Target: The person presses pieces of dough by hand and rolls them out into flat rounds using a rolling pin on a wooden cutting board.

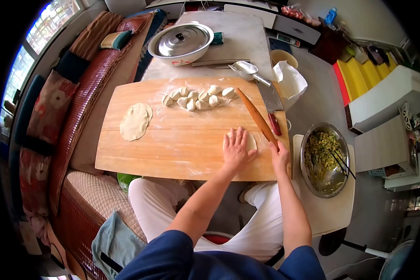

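Observation:
My left hand lies flat with its fingers spread on a round of dough near the right front of the wooden board. My right hand is wrapped round the lower end of a brown rolling pin, which slants up and to the left over the board. Several small dough pieces sit in a floury patch at the back of the board. At the left, flat rolled wrappers lie in an overlapping stack.
A knife and a metal scoop lie by the board's right back edge. On the right stands a bowl of chopped filling with chopsticks. Behind the board are a lidded pot and a white bag.

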Demonstrator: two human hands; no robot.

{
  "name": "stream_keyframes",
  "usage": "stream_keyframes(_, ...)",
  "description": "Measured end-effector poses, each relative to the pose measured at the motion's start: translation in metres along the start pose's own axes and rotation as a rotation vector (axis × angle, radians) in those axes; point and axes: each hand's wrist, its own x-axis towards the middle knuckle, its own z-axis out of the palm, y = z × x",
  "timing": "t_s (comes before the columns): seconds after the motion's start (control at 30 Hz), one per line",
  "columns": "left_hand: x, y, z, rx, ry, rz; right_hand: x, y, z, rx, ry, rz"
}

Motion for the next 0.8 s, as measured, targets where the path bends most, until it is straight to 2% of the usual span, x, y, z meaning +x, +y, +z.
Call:
stream_keyframes(0.17, -0.021, 0.010, 0.000, -0.035, 0.004, 0.146, -0.003, 0.001, -0.003, -0.086, -0.005, -0.036)
stream_keyframes(0.27, -0.022, -0.037, -0.017, 0.002, -0.029, 0.213, -0.003, 0.008, -0.012, 0.067, -0.086, -0.011)
stream_keyframes(0.4, -0.034, -0.101, -0.055, 0.051, -0.098, 0.331, -0.008, 0.007, -0.015, -0.124, -0.150, -0.156)
stream_keyframes(0.5, -0.056, -0.128, -0.078, -0.016, -0.156, 0.161, -0.015, -0.002, -0.018, -0.206, -0.293, -0.305)
stream_keyframes(0.6, -0.107, -0.160, -0.073, -0.166, 0.099, 0.081, -0.019, -0.002, -0.004, -0.241, -0.375, -0.475)
stream_keyframes(0.7, -0.121, -0.148, -0.078, -0.004, -0.046, 0.018, -0.008, -0.017, 0.021, -0.262, -0.436, -0.575)
stream_keyframes(0.73, -0.117, -0.151, -0.075, -0.030, -0.027, 0.013, 0.003, -0.021, 0.033, -0.311, -0.476, -0.520)
stream_keyframes(0.8, -0.087, -0.160, -0.071, -0.001, 0.001, -0.053, 0.035, -0.026, 0.062, -0.343, -0.385, -0.565)
